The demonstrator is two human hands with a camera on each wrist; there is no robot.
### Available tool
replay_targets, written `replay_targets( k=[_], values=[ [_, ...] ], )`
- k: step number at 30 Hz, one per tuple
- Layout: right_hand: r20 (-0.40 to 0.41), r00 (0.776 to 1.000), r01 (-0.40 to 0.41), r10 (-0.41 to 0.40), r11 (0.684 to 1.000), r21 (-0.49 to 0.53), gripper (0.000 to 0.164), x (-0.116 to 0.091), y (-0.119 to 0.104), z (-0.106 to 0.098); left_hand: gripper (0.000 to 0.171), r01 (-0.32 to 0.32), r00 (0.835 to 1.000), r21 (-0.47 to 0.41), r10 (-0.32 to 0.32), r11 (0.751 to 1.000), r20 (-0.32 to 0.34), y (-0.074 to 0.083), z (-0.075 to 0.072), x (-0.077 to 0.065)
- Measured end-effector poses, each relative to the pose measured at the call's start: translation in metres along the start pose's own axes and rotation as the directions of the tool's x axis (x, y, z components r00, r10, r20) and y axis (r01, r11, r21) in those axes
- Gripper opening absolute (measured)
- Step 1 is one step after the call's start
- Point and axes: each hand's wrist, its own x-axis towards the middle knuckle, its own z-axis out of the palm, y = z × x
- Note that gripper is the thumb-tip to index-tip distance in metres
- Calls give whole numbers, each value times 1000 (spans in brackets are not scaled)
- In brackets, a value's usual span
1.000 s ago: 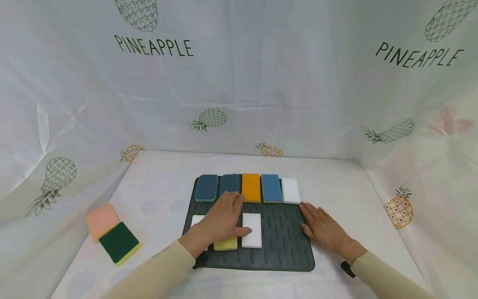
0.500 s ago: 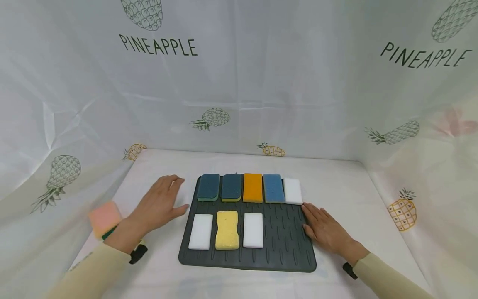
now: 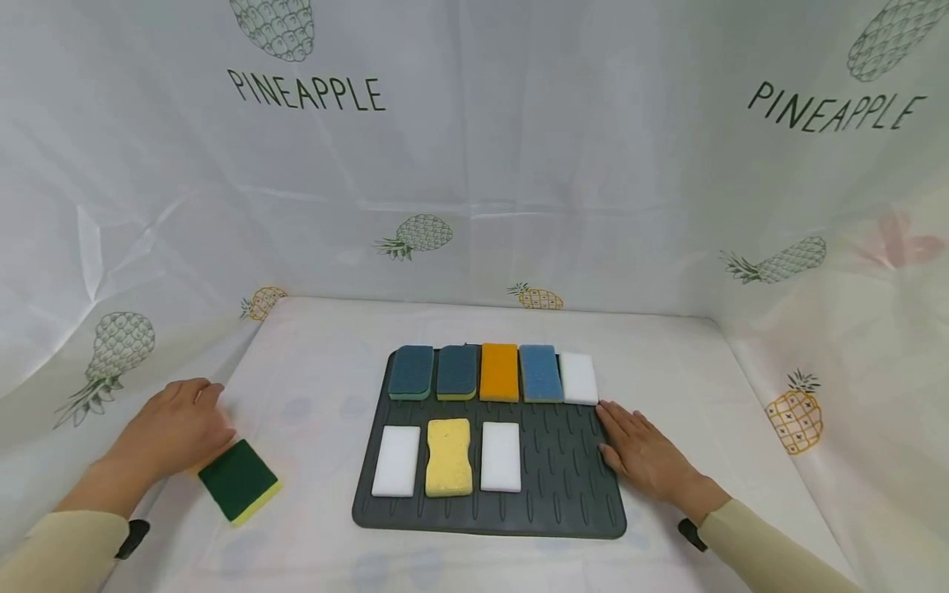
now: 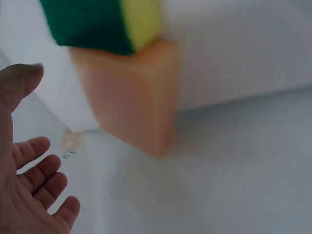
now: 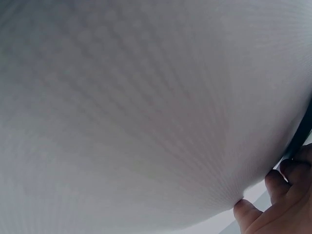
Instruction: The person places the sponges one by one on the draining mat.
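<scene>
My left hand [image 3: 169,424] is over the peach sponge [image 4: 126,97] at the left, largely covering it in the head view. The left wrist view shows its thumb and fingers spread, with a gap between them and the sponge. A dark-green-and-yellow scouring sponge [image 3: 237,478] overlaps the near corner of the peach one. My right hand [image 3: 647,455] rests flat at the right edge of the dark grey ridged mat [image 3: 567,502], its fingertips close to a white sponge [image 3: 578,379]. In the right wrist view only its fingers show, beside the white cloth.
Along the mat's back row lie two dark blue sponges [image 3: 411,372], an orange sponge [image 3: 499,372] and a lighter blue sponge [image 3: 540,373]. In front lie a yellow notched sponge [image 3: 449,458] and two white blocks [image 3: 501,457]. Pineapple-print sheeting [image 3: 593,165] walls the table.
My left hand has moved from above the mat leftward to the peach sponge, uncovering the yellow sponge and its white neighbours. The right hand stays at the mat's edge.
</scene>
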Motion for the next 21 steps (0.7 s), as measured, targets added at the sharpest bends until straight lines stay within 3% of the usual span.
replay_targets(
  k=[3, 5, 9, 15, 21],
  values=[
    [-3, 1000, 0, 0, 1000, 6, 66, 1, 0, 0, 64, -15, 1000, 14, 15, 1000, -1, -9, 3, -11],
    [-4, 1000, 0, 0, 1000, 9, 65, 1, -1, 1, 73, 45, 998, -19, -44, 999, 50, -11, 4, -14],
    [-3, 1000, -2, 2, 1000, 14, 65, 2, -1, 1, 78, 68, 990, -4, -67, 998, 126, -14, 6, -17],
    [-2, 1000, -5, 5, 1000, 16, 65, 1, -1, 1, 87, 136, 981, -18, -132, 991, 140, -15, 15, -15],
    [-1, 1000, -5, 5, 1000, 7, 66, 0, 1, 1, 85, 225, 955, -22, -215, 974, 206, -14, 21, -13]
  ],
)
